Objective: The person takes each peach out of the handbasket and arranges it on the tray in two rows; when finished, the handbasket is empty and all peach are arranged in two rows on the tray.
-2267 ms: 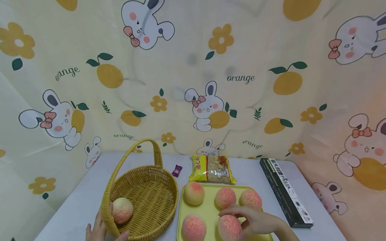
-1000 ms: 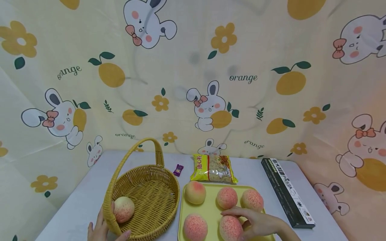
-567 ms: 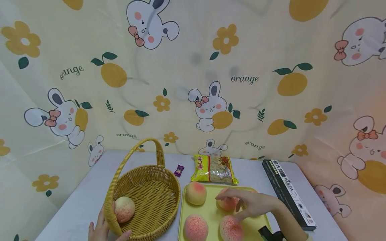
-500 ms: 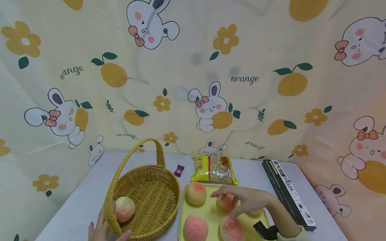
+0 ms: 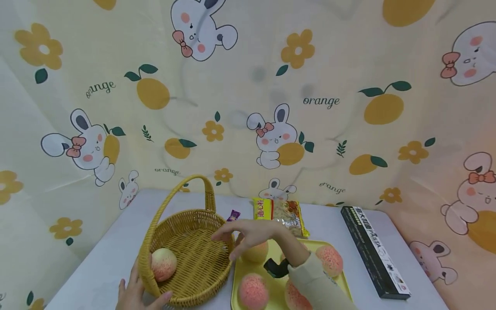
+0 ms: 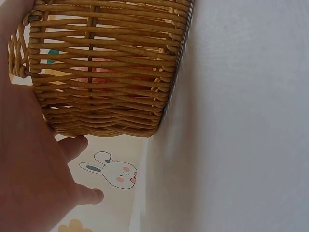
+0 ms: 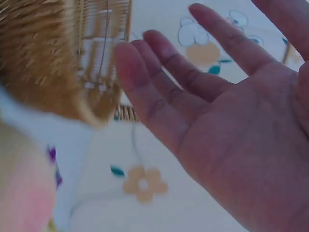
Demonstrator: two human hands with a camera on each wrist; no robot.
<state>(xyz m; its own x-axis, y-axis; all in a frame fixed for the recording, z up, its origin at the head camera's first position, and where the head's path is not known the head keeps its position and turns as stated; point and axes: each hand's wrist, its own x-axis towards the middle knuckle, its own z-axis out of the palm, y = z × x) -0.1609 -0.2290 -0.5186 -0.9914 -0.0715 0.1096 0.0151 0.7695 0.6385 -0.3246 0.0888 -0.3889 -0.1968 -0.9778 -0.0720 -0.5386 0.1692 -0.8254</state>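
In the head view, a wicker basket [image 5: 199, 262] with a tall handle stands left of centre, one peach [image 5: 163, 264] inside. My left hand [image 5: 133, 292] rests against its near left side, fingers spread; the left wrist view shows two fingers [image 6: 89, 195] extending past the weave. My right hand [image 5: 252, 234] hovers over the gap between basket and yellow tray [image 5: 239, 269], its fingers loosely extended and nothing in them. Several peaches sit on the tray, including a pink one [image 5: 253, 291] at front left and another [image 5: 330, 260] at right. My right forearm partly covers others.
Behind the tray lies a yellow food packet [image 5: 296, 217], partly hidden by my right hand. A small purple wrapped sweet [image 5: 234, 215] is beside the basket. At right lies a long black pasta box [image 5: 373, 254]. A printed cloth [image 5: 232, 86] hangs behind the table.
My right hand has let go of the front middle peach, which stays on the tray, and has moved up and left towards the basket. My left hand stays at the basket.
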